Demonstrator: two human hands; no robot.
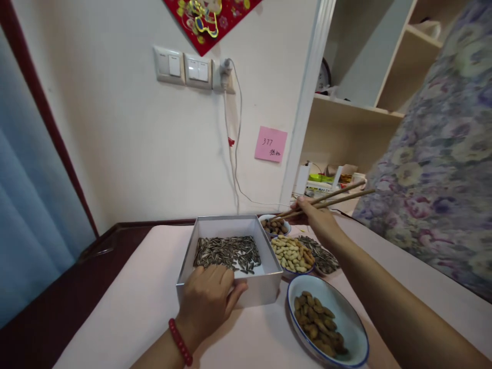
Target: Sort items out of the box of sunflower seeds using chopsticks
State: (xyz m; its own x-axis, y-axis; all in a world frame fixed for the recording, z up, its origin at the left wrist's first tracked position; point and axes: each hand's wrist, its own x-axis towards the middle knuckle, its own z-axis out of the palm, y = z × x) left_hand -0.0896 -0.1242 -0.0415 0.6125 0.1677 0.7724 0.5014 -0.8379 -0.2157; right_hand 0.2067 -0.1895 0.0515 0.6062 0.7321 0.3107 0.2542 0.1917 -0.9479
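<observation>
My left hand (pixel 209 294), with a red bead bracelet at the wrist, grips the near wall of a silver box (pixel 249 292), fingers over the rim and thumb outside. Striped sunflower seeds (pixel 226 251) cover much of the box's white floor. In my right hand (pixel 307 207) is a pair of chopsticks (pixel 342 197), their tips down at a small bowl of round brown nuts (pixel 274 226). Whether the tips pinch a nut is too small to tell. Nearer me stand a bowl of peanuts (pixel 292 253) and a blue-rimmed bowl (pixel 351 312) holding brown almond-like nuts (pixel 317 320).
More sunflower seeds (pixel 321 256) lie right of the peanuts, under my right forearm. A white cable (pixel 238 128) hangs down the wall behind the box. Shelves (pixel 353 110) and a floral curtain (pixel 430 169) are at the right; a blue curtain (pixel 38 195) hangs at the left.
</observation>
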